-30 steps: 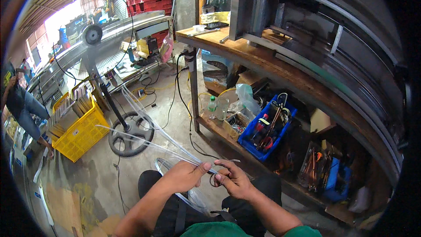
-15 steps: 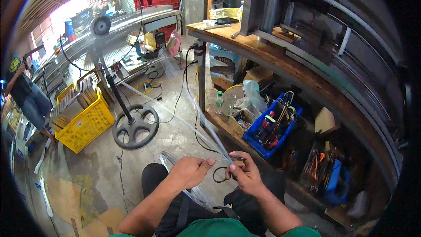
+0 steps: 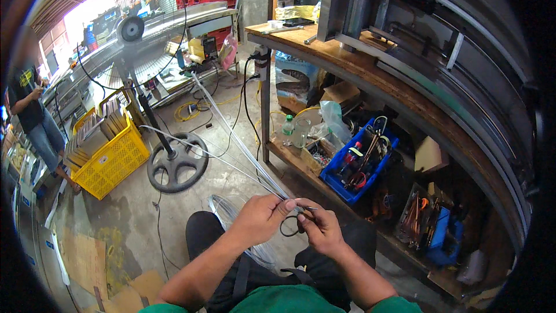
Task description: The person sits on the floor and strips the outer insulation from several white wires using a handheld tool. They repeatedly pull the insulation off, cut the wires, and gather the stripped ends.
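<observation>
My left hand [image 3: 259, 218] is closed in a pinch around the near ends of a bundle of long, thin, pale strips [image 3: 253, 158], which stretch up and away across the floor. One strip fans out to the left of the others. Close against it, my right hand [image 3: 322, 230] is closed on what looks like a pair of scissors [image 3: 288, 233]; a black ring handle hangs below its fingers. The blades are mostly hidden by my fingers. Between my knees, a loose coil of clear strands [image 3: 262, 256] lies low, partly covered by my left forearm.
A pedestal fan [image 3: 171, 162] and a yellow crate [image 3: 119, 165] stand ahead on the left, a person [image 3: 36, 107] beyond them. At right is a wooden workbench [image 3: 289, 36]; its lower shelf carries a blue bin [image 3: 343, 198] of tools. Cables [image 3: 159, 232] trail over the floor.
My left hand has moved right to meet my right hand and now grips the strip bundle, which earlier ran into my right hand. The strips' blurred far ends have steadied and spread left.
</observation>
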`<state>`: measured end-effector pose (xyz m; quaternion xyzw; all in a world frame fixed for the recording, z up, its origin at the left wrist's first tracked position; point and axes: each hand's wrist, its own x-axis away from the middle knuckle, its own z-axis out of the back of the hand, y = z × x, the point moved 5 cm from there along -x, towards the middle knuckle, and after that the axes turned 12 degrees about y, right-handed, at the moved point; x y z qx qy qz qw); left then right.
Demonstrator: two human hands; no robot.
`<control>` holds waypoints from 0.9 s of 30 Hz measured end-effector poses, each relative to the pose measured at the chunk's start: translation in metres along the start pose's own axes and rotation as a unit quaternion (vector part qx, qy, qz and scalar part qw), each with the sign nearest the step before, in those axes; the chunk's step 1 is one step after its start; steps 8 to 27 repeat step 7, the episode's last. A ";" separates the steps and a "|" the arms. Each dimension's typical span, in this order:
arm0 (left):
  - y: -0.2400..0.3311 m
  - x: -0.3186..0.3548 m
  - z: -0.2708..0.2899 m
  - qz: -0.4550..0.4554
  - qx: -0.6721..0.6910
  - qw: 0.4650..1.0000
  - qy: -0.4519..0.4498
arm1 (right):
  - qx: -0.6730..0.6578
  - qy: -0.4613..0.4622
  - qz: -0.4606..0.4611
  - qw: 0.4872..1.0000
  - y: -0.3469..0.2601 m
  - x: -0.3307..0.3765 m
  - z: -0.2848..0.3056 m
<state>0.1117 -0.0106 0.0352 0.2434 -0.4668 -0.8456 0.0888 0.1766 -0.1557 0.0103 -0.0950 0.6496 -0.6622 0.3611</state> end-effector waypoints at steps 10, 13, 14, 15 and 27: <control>0.000 0.003 -0.002 0.065 0.029 0.996 -0.050 | 0.081 0.021 0.098 0.992 -0.009 0.002 0.004; 0.000 0.003 -0.002 0.065 0.029 0.996 -0.050 | 0.081 0.021 0.098 0.992 -0.009 0.002 0.004; 0.000 0.003 -0.002 0.065 0.029 0.996 -0.050 | 0.081 0.021 0.098 0.992 -0.009 0.002 0.004; 0.000 0.003 -0.002 0.065 0.029 0.996 -0.050 | 0.081 0.021 0.098 0.992 -0.009 0.002 0.004; 0.000 0.003 -0.002 0.065 0.029 0.996 -0.050 | 0.081 0.021 0.098 0.992 -0.009 0.002 0.004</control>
